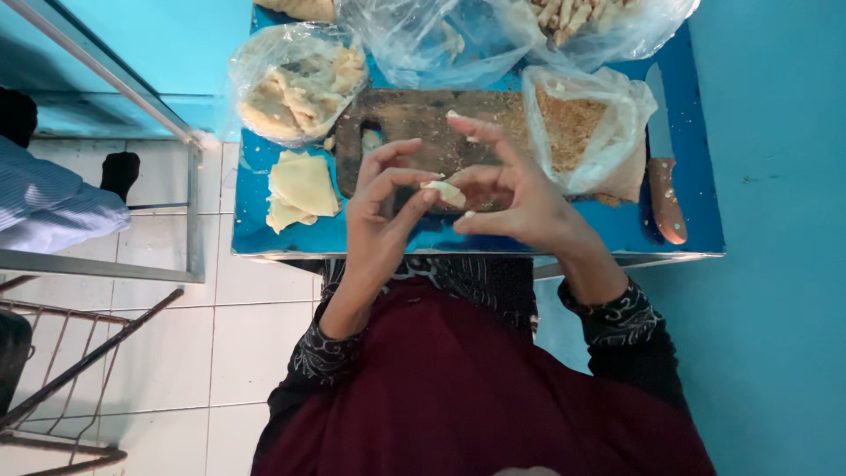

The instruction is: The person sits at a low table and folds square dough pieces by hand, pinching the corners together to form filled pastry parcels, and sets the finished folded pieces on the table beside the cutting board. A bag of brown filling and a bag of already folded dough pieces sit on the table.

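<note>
- Head view looks straight down on our two hands, raised together over a dark wooden cutting board (414,119) on a blue table (696,234).
- Our left hand (381,207) is half curled; its thumb and forefinger pinch one end of a small pale piece of dough (447,192), while the other fingers arch loosely above it.
- Our right hand (511,198) grips the other end of the same piece between thumb and fingers; its forefinger stands stretched out toward the board.
- The dough sits between both hands, above the near edge of the board, clear of the table.
- Flat pale wrappers (301,187) lie stacked on the table just left of the board.
- A clear bag of pale dough scraps (295,84) rests behind those wrappers.
- A clear bag of brown crumbs (582,132) stands at the right end of the board.
- A knife with a wooden handle (663,167) lies to the right of that bag, well apart from our hands.
</note>
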